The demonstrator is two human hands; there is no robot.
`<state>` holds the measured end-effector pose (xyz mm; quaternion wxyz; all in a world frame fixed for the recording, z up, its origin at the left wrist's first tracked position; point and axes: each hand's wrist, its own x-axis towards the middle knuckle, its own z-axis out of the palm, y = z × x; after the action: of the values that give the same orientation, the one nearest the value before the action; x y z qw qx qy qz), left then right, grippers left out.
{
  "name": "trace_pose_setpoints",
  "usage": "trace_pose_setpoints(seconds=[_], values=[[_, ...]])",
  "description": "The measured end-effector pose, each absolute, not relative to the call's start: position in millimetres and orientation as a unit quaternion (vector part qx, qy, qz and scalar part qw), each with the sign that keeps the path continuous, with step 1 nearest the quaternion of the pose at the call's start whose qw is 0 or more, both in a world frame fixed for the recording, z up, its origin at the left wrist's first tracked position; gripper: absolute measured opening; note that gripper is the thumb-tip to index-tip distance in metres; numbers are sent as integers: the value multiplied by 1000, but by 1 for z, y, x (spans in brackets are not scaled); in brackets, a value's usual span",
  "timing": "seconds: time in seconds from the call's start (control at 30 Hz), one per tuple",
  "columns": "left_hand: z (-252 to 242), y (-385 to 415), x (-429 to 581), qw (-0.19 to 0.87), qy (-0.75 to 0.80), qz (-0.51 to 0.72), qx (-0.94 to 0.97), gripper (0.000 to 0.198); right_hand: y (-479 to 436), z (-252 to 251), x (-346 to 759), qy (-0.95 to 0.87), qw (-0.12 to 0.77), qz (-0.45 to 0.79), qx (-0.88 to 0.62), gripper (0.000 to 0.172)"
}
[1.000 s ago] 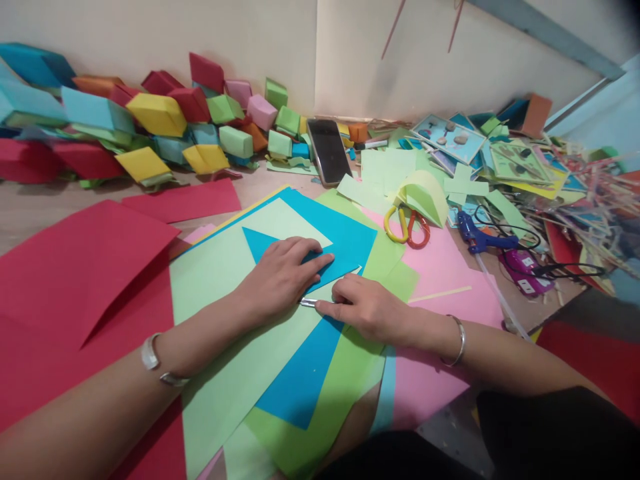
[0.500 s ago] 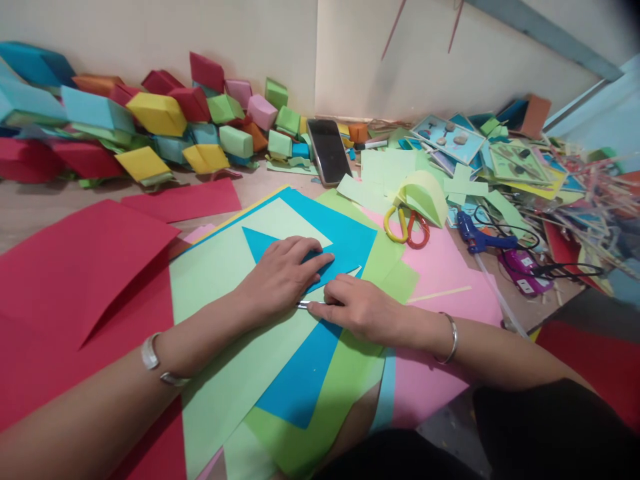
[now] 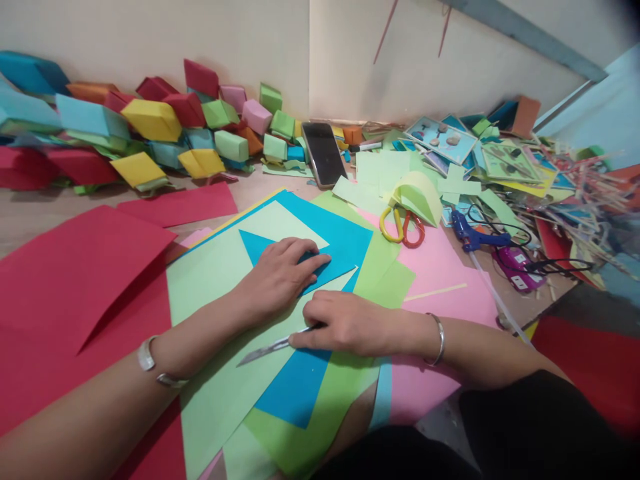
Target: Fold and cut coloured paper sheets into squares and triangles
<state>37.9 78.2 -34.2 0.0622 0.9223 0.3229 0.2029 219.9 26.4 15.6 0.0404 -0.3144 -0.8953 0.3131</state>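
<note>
Right hand (image 3: pixel 345 323) has shifted nearer since the frame half a second ago, off the folded edge; the knife (image 3: pixel 265 350) now shows its blade, which mostly lay out of sight under the hands before. Left hand (image 3: pixel 280 273) keeps its place on the folded blue paper (image 3: pixel 337 259).

Right fingers: curled, grasping the knife by its handle, index finger along it. Blade points left and near, over the large pale green sheet (image 3: pixel 215 373); cannot tell whether the tip touches.

Left fingers: extended and lightly spread, laid on top of the blue paper, gripping nothing. Blue paper sits mid-desk, its folded edge running to a corner on the right. Another blue piece (image 3: pixel 295 393) shows on the near side, just below the knife, with a brighter green sheet (image 3: pixel 340 400) to its right. Silver bracelet on each wrist.

Surroundings on the desk (image 3: pixel 30 215): red sheets (image 3: pixel 80 280) at left; pink paper (image 3: pixel 445 270) at right, a thin pale strip (image 3: pixel 435 292) across it. Scissors (image 3: pixel 399 223) farther right, blades hidden by curled pale green paper. Phone (image 3: pixel 324 155) at far centre; coloured paper boxes (image 3: pixel 153 120) along the far left. Blue glue gun (image 3: pixel 470 233) beside a purple power strip (image 3: pixel 520 268) at right.
</note>
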Motion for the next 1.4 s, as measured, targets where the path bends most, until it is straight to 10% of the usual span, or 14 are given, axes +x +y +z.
trace_pose_setpoints(seconds=[0.27, 0.47, 0.67, 0.97, 1.4], values=[[-24, 79, 31, 76, 321, 274, 903, 39, 46, 34, 289, -874, 212, 55, -433, 27], [-16, 70, 27, 64, 369, 211, 903, 49, 63, 18, 305, -843, 27, -88, -530, 20], [-22, 74, 25, 109, 384, 232, 887, 44, 57, 1, 276, -918, 108, -114, -366, 28], [0, 81, 11, 124, 486, 571, 650, 38, 62, -3, 282, -866, 208, 66, -449, 20], [-4, 84, 12, 109, 436, 403, 797, 37, 66, 17, 283, -625, 289, 427, -586, 5]])
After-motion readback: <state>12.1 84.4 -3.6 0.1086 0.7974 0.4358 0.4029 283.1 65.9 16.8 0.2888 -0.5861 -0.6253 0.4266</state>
